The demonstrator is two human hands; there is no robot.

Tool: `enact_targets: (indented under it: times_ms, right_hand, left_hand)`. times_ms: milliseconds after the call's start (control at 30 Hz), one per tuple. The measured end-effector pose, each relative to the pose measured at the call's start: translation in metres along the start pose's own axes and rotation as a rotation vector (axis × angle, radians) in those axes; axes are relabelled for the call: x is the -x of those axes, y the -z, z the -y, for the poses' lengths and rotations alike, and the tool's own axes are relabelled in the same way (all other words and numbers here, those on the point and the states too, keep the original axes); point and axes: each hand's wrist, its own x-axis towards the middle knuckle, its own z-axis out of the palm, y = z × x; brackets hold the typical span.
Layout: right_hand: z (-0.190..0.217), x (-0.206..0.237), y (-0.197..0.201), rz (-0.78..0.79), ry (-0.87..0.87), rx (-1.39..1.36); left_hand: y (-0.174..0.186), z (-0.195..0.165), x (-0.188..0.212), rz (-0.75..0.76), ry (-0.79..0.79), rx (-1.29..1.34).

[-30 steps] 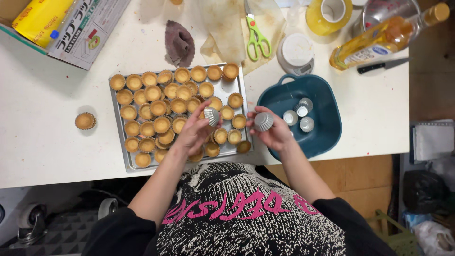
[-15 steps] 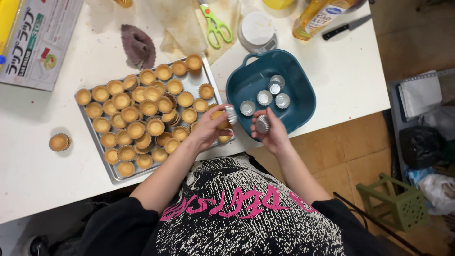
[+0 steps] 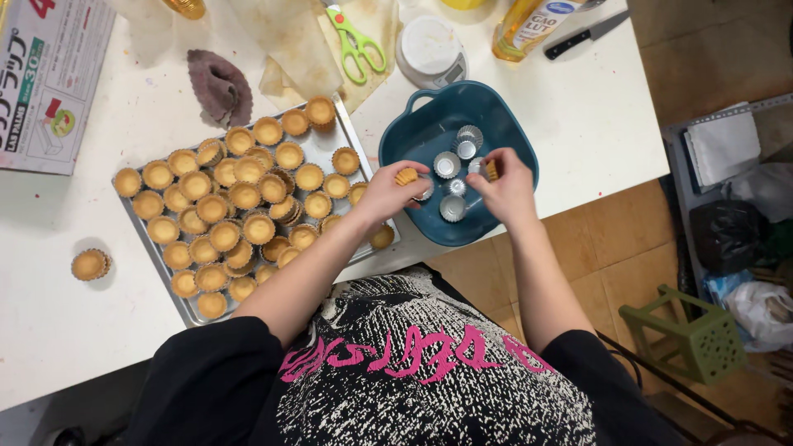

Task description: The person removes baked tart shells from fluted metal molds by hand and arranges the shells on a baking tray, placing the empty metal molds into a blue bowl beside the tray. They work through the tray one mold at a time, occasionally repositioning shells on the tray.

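Both hands are pinched shut on small pastry: the left hand (image 3: 382,192) has its grip closed around a little tart shell (image 3: 405,176), and the right hand (image 3: 505,188) has its fingertips clamped on another golden shell (image 3: 491,169), only an edge of it showing. Whether a metal mould is under either shell, I cannot tell from this angle.

Both hands hover over the teal basin (image 3: 512,136), which sits on the white tabletop (image 3: 595,107) just right of the baking tray (image 3: 351,136). Loose fluted tins (image 3: 447,164) lie in the bottom of the basin, silver and empty, right under the fingers.

Out to the left, the tray is packed with baked shells (image 3: 245,195), many overlapping and tilted against each other. One shell (image 3: 89,264) stands alone on the tabletop, well apart from the rest. Behind the tray, a brown cloth (image 3: 219,87), green scissors (image 3: 357,43) on baking paper, a small scale (image 3: 429,49), and a knife (image 3: 585,35) near the far edge.

Risk, as I read it: these shells look thin, so a hard pinch could crack a rim. A slip would drop one among the tins. And the shells at the tray's near edge, close by the left forearm, could get nudged off.
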Motion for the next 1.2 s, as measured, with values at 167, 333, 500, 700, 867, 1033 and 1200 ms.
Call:
enact_targets:
  times_ms: [167, 333, 500, 700, 867, 1033, 1200]
  right_hand:
    - [-0.002, -0.02, 0.01, -0.026, -0.041, 0.035]
    - [0.008, -0.044, -0.011, -0.018, -0.015, 0.074]
    - [0.044, -0.062, -0.067, 0.269, 0.129, -0.064]
    - [0.098, -0.073, -0.114, 0.463, 0.301, -0.105]
    - [0.116, -0.09, -0.127, 0.494, 0.312, -0.098]
    - [0.12, -0.104, -0.137, 0.481, 0.25, -0.041]
    - [0.131, -0.116, -0.149, 0.504, 0.276, -0.006]
  left_hand:
    - [0.044, 0.024, 0.007, -0.026, -0.005, 0.137]
    - [0.104, 0.032, 0.026, -0.265, -0.064, -0.193]
    - [0.175, 0.004, 0.026, -0.56, -0.494, -0.942]
    - [0.209, -0.029, -0.015, -0.504, -0.312, -1.121]
    - [0.217, -0.025, -0.04, -0.46, -0.336, -1.275]
    - [0.221, -0.02, -0.049, -0.386, -0.284, -1.302]
    - [0.219, -0.028, -0.048, -0.369, -0.217, -1.37]
